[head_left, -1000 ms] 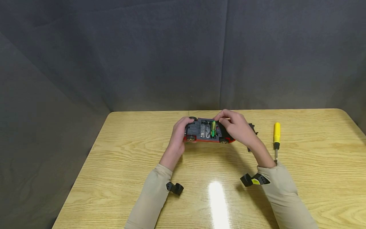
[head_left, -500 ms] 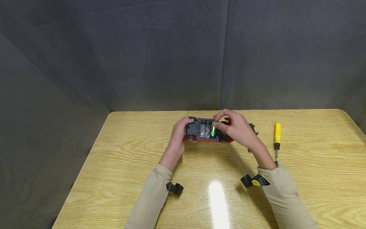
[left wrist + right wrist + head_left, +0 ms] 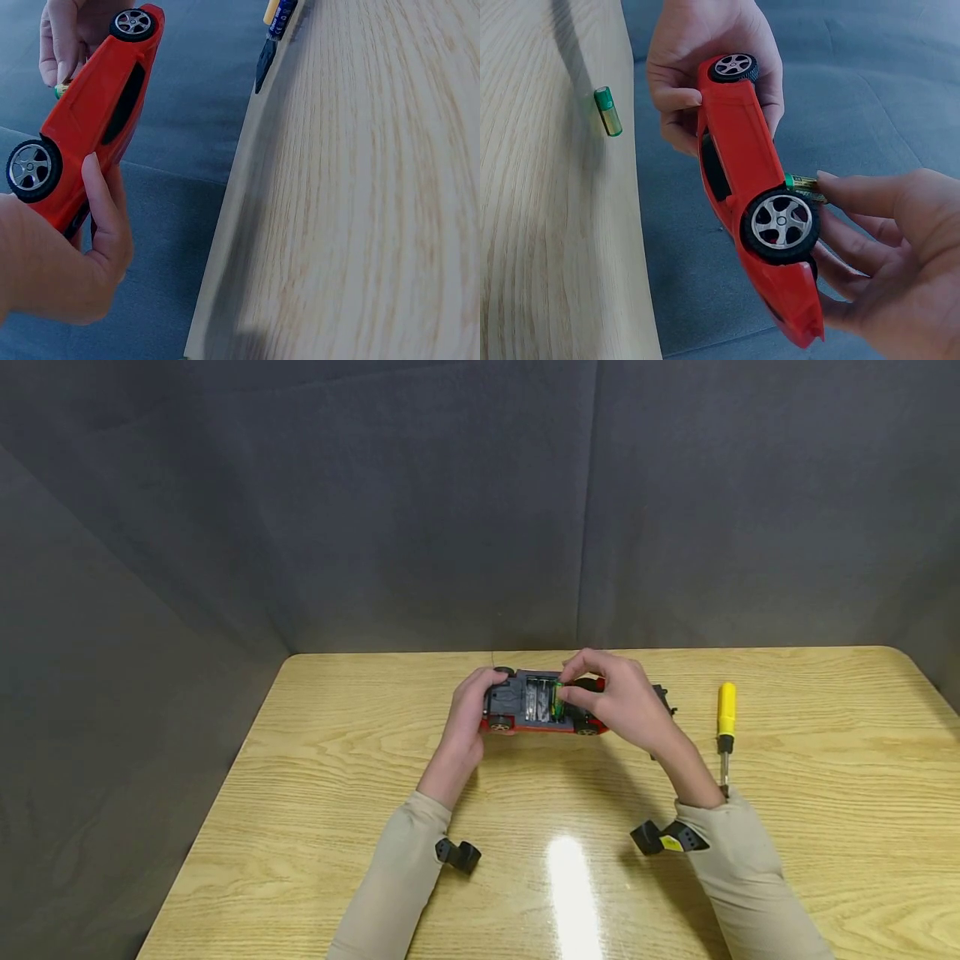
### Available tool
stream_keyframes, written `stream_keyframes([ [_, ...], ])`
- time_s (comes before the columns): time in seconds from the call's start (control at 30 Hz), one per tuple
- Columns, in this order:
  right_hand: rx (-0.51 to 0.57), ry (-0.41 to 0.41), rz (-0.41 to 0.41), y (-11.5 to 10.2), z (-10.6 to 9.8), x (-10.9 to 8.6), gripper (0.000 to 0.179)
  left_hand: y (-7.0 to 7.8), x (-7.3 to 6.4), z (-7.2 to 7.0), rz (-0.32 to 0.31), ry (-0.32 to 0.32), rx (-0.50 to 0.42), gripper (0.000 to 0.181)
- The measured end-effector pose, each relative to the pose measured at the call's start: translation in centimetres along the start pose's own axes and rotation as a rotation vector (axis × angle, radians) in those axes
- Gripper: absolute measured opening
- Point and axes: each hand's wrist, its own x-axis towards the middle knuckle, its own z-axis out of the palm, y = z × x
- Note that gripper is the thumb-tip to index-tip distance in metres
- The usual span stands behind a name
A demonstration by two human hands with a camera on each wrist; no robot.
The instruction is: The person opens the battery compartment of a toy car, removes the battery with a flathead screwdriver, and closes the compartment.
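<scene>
A red toy car (image 3: 507, 695) is turned over, its dark underside and battery compartment (image 3: 537, 700) facing up in the head view. My left hand (image 3: 467, 714) grips one end of it, thumb along the underside. At the compartment's right side, my right hand (image 3: 622, 700) pinches a green battery (image 3: 557, 706) between thumb and forefinger. The right wrist view shows this battery (image 3: 802, 182) jutting from the car's bottom at the fingertips, most of it hidden behind a wheel and the fingers. The car is held above the tabletop.
A yellow-handled screwdriver (image 3: 726, 714) lies on the wooden table (image 3: 337, 777) at the right. A black plastic piece (image 3: 663, 695) sits partly hidden behind my right hand. The right wrist view shows another green battery (image 3: 608, 111) on the table. A grey curtain (image 3: 420, 527) hangs behind.
My right fingers have shifted from the battery's far end down onto it, covering part of it. The battery sits slightly further left and more upright in the compartment. My left hand holds steady.
</scene>
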Motion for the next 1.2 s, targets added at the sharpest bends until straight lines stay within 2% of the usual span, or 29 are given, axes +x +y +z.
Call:
stream_keyframes([
  [0.17,0.04,0.042,0.005,-0.2,0.1,-0.1,0.013,0.1,-0.1,0.0,-0.006,0.006,-0.004,0.019],
  [0.6,0.215,0.269,-0.019,-0.2,-0.6,-0.4,0.015,0.3,-0.1,-0.1,0.003,-0.001,-0.027,0.017],
  [1.2,0.308,0.327,0.023,0.6,-2.0,-0.8,0.021,0.2,0.0,-0.1,-0.01,0.001,-0.031,0.016],
])
